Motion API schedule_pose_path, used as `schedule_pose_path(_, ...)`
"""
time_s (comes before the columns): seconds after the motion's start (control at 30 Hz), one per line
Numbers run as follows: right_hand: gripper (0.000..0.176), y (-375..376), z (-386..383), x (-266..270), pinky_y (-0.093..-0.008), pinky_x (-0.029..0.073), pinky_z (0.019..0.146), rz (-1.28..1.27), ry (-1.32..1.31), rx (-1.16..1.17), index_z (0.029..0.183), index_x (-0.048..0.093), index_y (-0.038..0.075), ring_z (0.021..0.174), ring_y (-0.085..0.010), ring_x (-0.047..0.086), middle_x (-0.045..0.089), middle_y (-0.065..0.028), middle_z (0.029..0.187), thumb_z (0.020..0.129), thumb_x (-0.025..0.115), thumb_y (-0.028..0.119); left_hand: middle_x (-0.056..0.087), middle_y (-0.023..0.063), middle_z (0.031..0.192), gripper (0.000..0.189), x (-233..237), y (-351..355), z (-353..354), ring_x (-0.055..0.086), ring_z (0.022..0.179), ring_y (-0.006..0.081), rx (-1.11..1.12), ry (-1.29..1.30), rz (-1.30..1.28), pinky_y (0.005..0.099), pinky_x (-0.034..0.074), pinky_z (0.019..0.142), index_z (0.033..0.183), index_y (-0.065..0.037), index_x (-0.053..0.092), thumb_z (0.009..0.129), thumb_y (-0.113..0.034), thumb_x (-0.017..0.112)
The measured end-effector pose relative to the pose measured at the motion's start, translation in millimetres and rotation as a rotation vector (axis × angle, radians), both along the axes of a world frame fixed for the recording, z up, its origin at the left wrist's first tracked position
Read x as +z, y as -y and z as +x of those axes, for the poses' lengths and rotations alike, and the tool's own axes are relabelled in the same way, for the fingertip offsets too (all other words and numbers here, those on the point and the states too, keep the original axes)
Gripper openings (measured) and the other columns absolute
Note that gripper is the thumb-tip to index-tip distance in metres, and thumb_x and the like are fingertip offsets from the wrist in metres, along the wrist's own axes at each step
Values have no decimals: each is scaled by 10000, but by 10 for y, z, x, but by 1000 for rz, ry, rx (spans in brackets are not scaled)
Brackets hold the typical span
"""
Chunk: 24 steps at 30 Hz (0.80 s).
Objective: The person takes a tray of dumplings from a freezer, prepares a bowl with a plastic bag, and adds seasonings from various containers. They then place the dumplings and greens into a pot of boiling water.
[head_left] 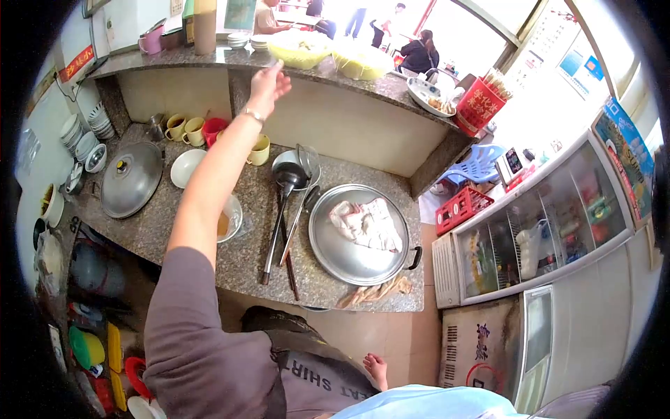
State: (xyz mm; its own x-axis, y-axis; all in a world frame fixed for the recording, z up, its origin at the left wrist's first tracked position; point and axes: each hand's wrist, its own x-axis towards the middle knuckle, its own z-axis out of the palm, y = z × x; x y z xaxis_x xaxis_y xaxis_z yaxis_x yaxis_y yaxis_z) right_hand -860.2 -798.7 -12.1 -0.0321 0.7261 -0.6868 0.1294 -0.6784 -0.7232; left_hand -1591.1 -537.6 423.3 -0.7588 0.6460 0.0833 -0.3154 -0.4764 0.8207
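Note:
My left hand (268,89) reaches far forward over the near edge of the raised stone ledge, with a band on its wrist. Its fingers are apart and no held thing shows in them. Just beyond it stands a yellow bowl (300,50) with a plastic cover, and a second covered yellow bowl (361,61) is to its right. My right hand (377,370) hangs low near my body, off the counter, its fingers loosely curled and nothing visible in them. On the counter, a wide metal lid (328,237) bears a crumpled white cloth (370,222).
A black ladle (287,176) and strainer lie across the counter (174,223). Cups (194,131), a white bowl (187,167) and another domed lid (131,180) stand left. A red chopstick holder (481,105) is on the ledge. A glass-door fridge (544,216) is right. People sit beyond.

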Motion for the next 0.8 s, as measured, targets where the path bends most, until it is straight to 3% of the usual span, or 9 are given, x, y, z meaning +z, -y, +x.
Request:
schedule_pose_path(0.1,224,-66,-35,49,-281,500,648,-12,116,-48,1062,572,41,794,-186,639,636,-57,903,884,552,175,458,96,881,437,190,-487,-334,584,755,276,22,210,71,394,551,678,1018,-4,454,769,-241,723)
schedule_pose_path(0.3,178,512,-19,70,-286,503,637,-41,101,-434,1009,568,33,755,-193,638,633,-65,871,887,539,158,509,88,894,130,138,-1003,-752,576,826,269,56,141,158,419,583,719,969,25,487,855,2,545)
schedule_pose_path(0.33,178,673,-25,15,-286,503,637,-51,100,-464,1009,568,33,755,-193,638,633,-65,871,887,539,158,530,111,887,184,106,-1032,-815,612,759,274,75,152,165,358,604,629,985,54,483,842,-20,572)
schedule_pose_path(0.4,127,1052,-18,-155,-242,437,443,-140,99,-491,885,567,3,564,-143,587,617,-101,724,859,574,127,510,105,887,191,120,-1027,-846,590,737,251,85,166,201,356,605,611,957,53,472,799,23,575)
schedule_pose_path(0.43,127,1145,-54,-163,-242,437,443,-156,95,-510,885,567,3,564,-143,587,617,-101,724,859,574,127,523,71,867,114,146,-1006,-835,563,781,206,105,189,178,382,579,717,897,15,492,831,-16,579)
schedule_pose_path(0.53,199,1420,-142,-172,-308,457,462,-119,280,-257,746,602,20,550,-165,583,601,-88,668,810,598,209,558,106,947,163,75,-855,-938,560,885,197,47,134,285,367,546,765,993,28,508,853,-39,557)
schedule_pose_path(0.6,189,1748,-40,-508,-317,419,415,-201,220,-287,686,610,37,479,-165,539,580,-72,584,799,575,184,572,109,1055,246,-419,-1061,-1999,561,904,199,-117,-117,281,278,503,812,1124,25,503,903,-81,481)
schedule_pose_path(0.63,185,1759,-189,-433,-292,387,392,-112,163,-488,657,600,34,449,-158,514,573,-73,566,801,549,138,570,120,1086,266,-485,-941,-2131,566,896,196,-218,-283,317,270,508,781,1123,39,504,897,-99,486)
schedule_pose_path(0.8,174,1643,-218,-435,-251,412,439,-175,285,-425,819,632,-1,525,-142,559,609,-71,656,817,577,163,559,54,816,154,-29,211,-1201,494,678,141,-178,-88,118,259,437,609,973,-12,549,857,-113,556)
